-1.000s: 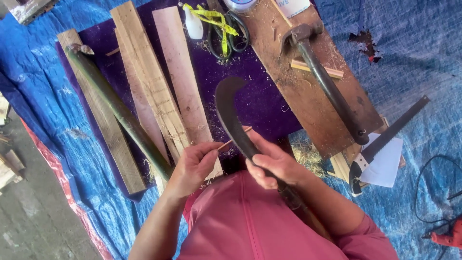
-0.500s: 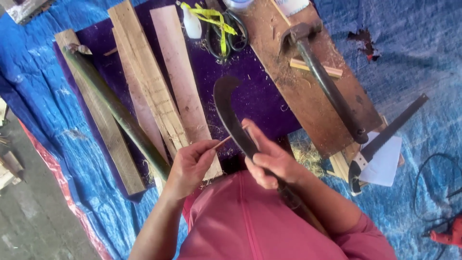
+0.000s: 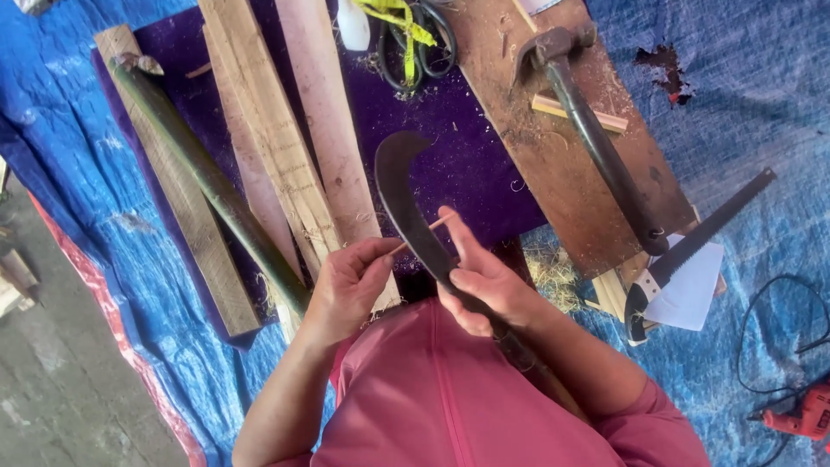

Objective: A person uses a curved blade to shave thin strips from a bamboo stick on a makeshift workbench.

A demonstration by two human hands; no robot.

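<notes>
My right hand [image 3: 481,284] grips the handle of a dark curved billhook knife [image 3: 403,192], its blade pointing away from me, with the forefinger laid along the blade. My left hand [image 3: 348,286] pinches a thin bamboo sliver [image 3: 419,235] that lies across the blade's edge. Both hands are just above my pink shirt [image 3: 450,398], over a purple cloth [image 3: 458,147].
Wooden planks [image 3: 277,147] and a green bamboo pole [image 3: 207,182] lie to the left. A brown board [image 3: 527,130] carries a hammer [image 3: 596,147]. A hand saw [image 3: 692,251], scissors with yellow tape [image 3: 411,35], a white bottle [image 3: 353,26] and a red drill [image 3: 800,419] rest on the blue tarp [image 3: 752,95].
The view has shifted slightly. My left hand and the sliver have moved a little along the blade; the right forefinger has stretched out over it.
</notes>
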